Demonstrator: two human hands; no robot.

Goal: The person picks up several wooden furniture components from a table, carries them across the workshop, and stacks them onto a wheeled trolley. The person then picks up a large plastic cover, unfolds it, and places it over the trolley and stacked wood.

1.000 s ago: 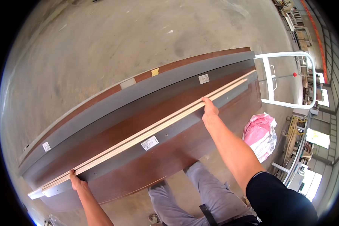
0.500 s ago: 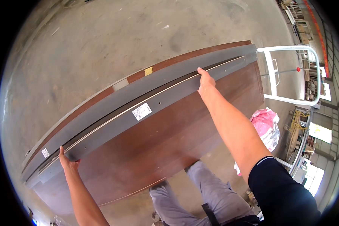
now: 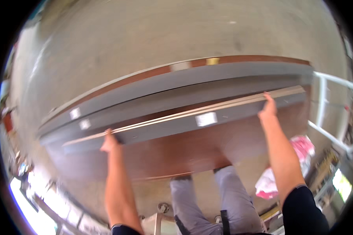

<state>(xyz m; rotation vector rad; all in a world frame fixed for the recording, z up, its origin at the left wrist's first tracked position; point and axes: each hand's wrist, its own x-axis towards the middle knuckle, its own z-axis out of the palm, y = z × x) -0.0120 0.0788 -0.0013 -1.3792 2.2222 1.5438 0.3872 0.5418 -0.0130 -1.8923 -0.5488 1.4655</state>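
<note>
Both my hands grip a long, narrow grey board (image 3: 168, 127) with pale wood edges and a white label (image 3: 206, 119). Two pale edge lines run along its top, so it may be more than one layer. My left hand (image 3: 111, 143) is closed around the board toward its left end, thumb over the upper edge. Toward the other end, my right hand (image 3: 268, 109) clasps it the same way. Behind it lie more long grey boards (image 3: 239, 69) on a wide brown panel (image 3: 184, 154). My fingers under the board are hidden, and motion blurs the picture.
At the right stands a white tubular handle frame (image 3: 322, 102), with a pink and white plastic bag (image 3: 302, 149) nearer me. A caster wheel (image 3: 163, 207) shows beside my legs. Concrete floor (image 3: 145, 35) stretches beyond the panel.
The held board has come toward me, away from the grey boards behind it. A brown strip and another label now show there. The whole view has turned.
</note>
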